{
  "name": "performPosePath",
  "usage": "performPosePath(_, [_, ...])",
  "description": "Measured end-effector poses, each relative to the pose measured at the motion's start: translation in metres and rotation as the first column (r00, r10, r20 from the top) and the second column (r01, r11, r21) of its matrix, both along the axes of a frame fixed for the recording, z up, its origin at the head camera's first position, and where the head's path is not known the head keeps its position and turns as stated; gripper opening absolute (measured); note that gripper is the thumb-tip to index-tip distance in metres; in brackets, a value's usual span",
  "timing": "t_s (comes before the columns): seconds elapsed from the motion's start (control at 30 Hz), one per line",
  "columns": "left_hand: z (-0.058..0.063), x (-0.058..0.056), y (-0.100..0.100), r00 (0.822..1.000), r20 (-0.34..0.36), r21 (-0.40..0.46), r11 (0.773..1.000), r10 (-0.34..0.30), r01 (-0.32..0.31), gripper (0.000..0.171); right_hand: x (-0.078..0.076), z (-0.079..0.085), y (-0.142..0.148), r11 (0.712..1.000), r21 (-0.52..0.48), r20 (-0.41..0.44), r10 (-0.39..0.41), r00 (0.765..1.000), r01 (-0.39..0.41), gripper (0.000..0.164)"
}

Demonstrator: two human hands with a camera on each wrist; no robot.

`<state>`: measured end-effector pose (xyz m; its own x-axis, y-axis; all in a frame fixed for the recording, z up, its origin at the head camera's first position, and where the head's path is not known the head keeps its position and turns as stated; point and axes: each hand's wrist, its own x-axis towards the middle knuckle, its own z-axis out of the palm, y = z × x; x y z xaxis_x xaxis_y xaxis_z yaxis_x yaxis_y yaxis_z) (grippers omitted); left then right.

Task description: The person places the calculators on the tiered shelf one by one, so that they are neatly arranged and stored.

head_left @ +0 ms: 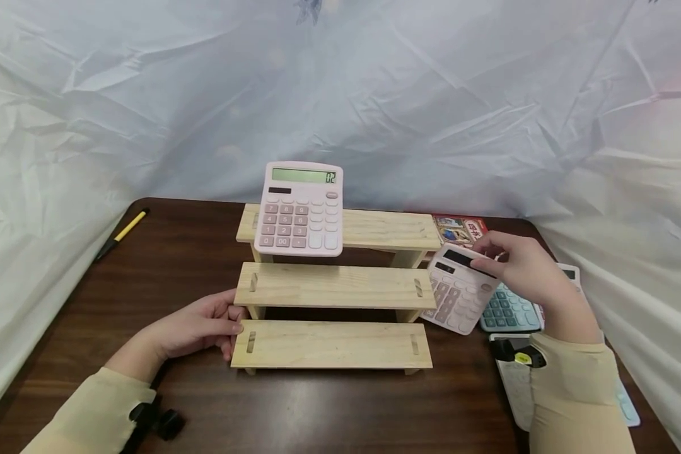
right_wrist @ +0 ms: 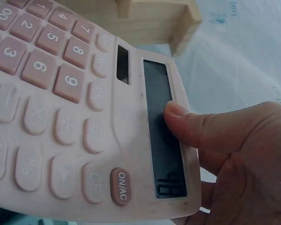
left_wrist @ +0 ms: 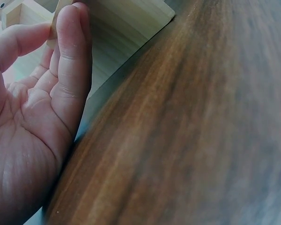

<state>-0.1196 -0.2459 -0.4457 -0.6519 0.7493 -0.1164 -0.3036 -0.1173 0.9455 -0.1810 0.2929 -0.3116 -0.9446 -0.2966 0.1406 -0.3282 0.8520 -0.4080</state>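
My right hand (head_left: 522, 265) pinches a pink calculator (head_left: 459, 296) by its display end, thumb across the screen and fingers behind it. In the right wrist view the calculator (right_wrist: 98, 108) is tilted, its pink keys and ON/AC button facing the camera. At the left end of a three-tier wooden stand (head_left: 335, 287), my left hand (head_left: 204, 325) grips a shelf edge between thumb and fingers. The left wrist view shows that hand (left_wrist: 33, 108) pinching the thin wooden edge. Another pink calculator (head_left: 299, 208), its display reading 02, stands propped on the top tier toward the left.
Right of the stand, a teal calculator (head_left: 507, 309) and more calculators lie partly under my right arm. A red printed booklet (head_left: 459, 230) lies behind them. A yellow and black pen-like tool (head_left: 123, 233) is at the table's (head_left: 318, 416) far left. White sheeting (head_left: 340, 101) surrounds the table.
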Motion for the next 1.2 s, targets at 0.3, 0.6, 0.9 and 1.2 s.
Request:
performPosePath(0.3, [-0.001,0.001,-0.002,1.000,-0.011,0.015,1.000,-0.011,0.011,0.054,0.009,0.019,0.017,0.991,-0.125,-0.087,-0.048,0.995,0.037,0.013])
performPosePath(0.6, [-0.001,0.001,-0.006,1.000,-0.024,0.006,1.000,-0.016,0.016,0.053,0.016,0.030,0.018,0.975,-0.221,-0.141,-0.036,0.989,0.005,0.019])
performPosePath(0.9, [0.000,-0.001,-0.004,0.999,-0.034,0.020,1.000,-0.021,0.022,0.051,0.029,0.038,0.013,0.942,-0.268,-0.236,0.141,0.961,-0.204,0.029])
performPosePath(1.2, [0.003,-0.002,0.000,0.999,-0.028,0.012,1.000,-0.024,0.024,0.047,0.043,0.040,-0.015,0.867,-0.388,-0.361,0.168,0.917,-0.311,0.029])
